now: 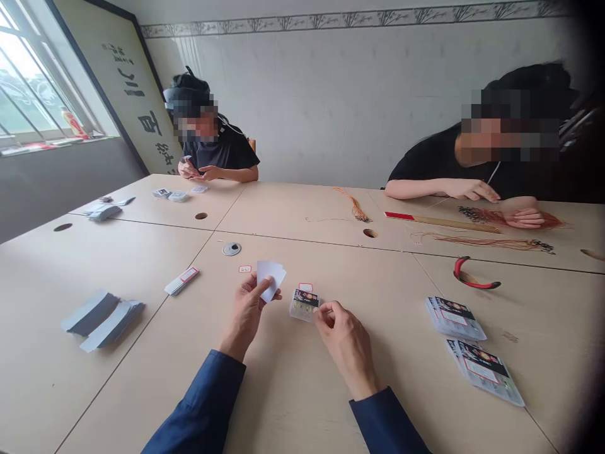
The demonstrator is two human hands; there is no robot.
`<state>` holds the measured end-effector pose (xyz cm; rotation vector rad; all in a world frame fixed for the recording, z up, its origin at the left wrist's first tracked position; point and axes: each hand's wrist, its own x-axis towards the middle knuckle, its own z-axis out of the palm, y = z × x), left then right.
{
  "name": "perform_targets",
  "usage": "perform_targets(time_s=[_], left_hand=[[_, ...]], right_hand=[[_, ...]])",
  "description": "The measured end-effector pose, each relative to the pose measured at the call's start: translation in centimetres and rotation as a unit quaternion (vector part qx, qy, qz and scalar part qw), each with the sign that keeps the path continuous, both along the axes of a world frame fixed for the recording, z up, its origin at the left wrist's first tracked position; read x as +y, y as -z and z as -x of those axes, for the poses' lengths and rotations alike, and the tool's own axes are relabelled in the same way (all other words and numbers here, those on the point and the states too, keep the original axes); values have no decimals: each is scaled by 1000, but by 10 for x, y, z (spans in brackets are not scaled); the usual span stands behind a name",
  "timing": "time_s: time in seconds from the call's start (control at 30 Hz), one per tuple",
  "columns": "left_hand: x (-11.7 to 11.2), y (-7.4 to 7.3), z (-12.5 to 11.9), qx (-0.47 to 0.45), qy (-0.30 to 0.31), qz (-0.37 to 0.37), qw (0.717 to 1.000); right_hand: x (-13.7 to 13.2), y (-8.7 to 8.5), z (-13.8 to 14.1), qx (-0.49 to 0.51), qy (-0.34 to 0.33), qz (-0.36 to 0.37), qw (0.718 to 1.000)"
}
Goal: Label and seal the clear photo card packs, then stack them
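**White paper slips (pixel 271 280) pinched in the left hand (pixel 246 315) above a pale wooden table (pixel 142 403)**

The slips are pressed between thumb and fingers, slightly fanned. The right hand (pixel 347 340) is held just beside a clear plastic packet (pixel 303 307), with its fingertips (pixel 326 310) pressed together; whether the packet is touched cannot quite be made out. A small red-edged label (pixel 305 287) is seen just behind the packet, and another (pixel 244 268) lies near the slips. Further out, a white bundle (pixel 182 280) and grey paper stacks (pixel 101 321) are laid to the left, with printed packets (pixel 482 372) to the right. Across the table, a co-worker's hands (pixel 191 169) are held near small stacks (pixel 170 195), and another co-worker's hand (pixel 524 217) is rested on reddish tassels (pixel 501 219).
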<state>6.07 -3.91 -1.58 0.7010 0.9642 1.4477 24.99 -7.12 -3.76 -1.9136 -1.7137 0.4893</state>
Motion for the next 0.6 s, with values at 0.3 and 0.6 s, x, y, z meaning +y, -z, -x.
perform_targets(time_s=[0.3, 0.6], left_hand=[[4, -32, 161, 529, -289, 61, 795], [-13, -19, 175, 682, -148, 82, 712]], right_hand=[[-1, 12, -1, 7, -18, -64, 998], [1, 14, -3, 8, -17, -71, 997]])
